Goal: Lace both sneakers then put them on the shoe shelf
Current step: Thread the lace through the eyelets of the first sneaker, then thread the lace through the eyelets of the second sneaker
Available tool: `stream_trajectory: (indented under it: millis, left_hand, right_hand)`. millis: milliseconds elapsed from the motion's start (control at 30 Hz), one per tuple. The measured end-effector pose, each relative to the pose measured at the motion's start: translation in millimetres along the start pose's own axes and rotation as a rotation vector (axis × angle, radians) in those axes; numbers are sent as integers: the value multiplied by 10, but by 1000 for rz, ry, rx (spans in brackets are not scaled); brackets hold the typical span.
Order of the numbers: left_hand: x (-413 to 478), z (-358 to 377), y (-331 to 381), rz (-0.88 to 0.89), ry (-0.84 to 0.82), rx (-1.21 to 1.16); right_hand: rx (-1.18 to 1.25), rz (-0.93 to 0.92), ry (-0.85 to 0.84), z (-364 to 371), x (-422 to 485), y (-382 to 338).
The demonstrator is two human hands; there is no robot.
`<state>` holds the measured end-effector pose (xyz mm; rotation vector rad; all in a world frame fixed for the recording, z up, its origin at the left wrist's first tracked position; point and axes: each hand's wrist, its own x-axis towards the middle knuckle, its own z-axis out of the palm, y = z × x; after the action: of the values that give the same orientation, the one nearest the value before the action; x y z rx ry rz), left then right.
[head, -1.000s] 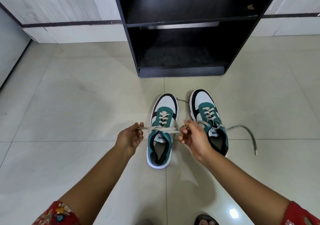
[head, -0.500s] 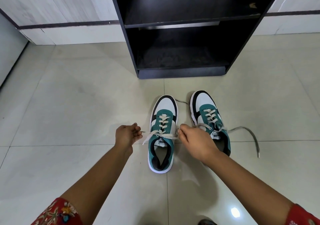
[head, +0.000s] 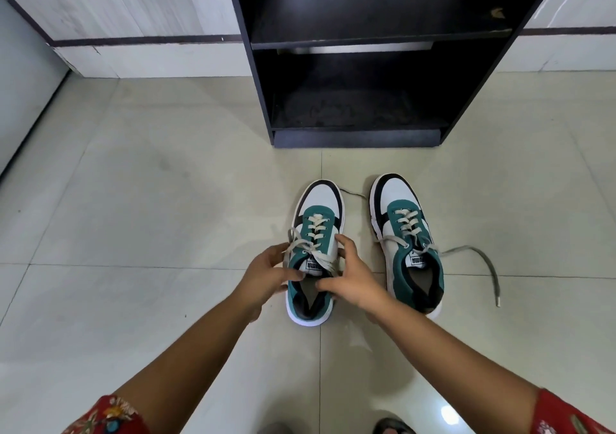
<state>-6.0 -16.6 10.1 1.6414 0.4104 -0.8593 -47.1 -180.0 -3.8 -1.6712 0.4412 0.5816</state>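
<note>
Two teal, white and black sneakers stand side by side on the tiled floor, toes toward the shelf. My left hand (head: 268, 275) and my right hand (head: 350, 278) are pressed against the two sides of the left sneaker (head: 318, 230) at its tongue. Their fingers pinch its cream lace ends (head: 301, 245), which cross over the tongue and loop out to the left. The right sneaker (head: 405, 233) is laced, and its loose grey lace (head: 480, 257) trails across the floor to the right.
A black open shoe shelf (head: 356, 138) stands just beyond the sneakers, its two visible shelves bare. A pale wall with a dark strip (head: 143, 40) runs behind it. Light floor tiles (head: 150, 200) spread to the left and right. My feet show at the bottom edge.
My hands had the lace ends stretched wide apart. They have come together over the left sneaker's tongue, and the lace now lies slack and crossed.
</note>
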Motion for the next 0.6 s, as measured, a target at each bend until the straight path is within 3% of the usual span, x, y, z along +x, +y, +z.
stream_trajectory:
  millis: [200, 367, 500, 600]
  left_hand:
    - [-7, -166, 98, 145, 116, 33]
    - [-2, -166, 99, 120, 155, 140]
    - [-75, 12, 179, 506, 454, 431]
    - [-134, 275, 272, 666, 350, 353]
  right_hand:
    - [56, -7, -37, 126, 152, -113]
    - [-79, -31, -77, 22, 80, -166]
    - [-134, -236, 312, -400, -267, -147]
    - [-233, -257, 664, -799, -450, 32]
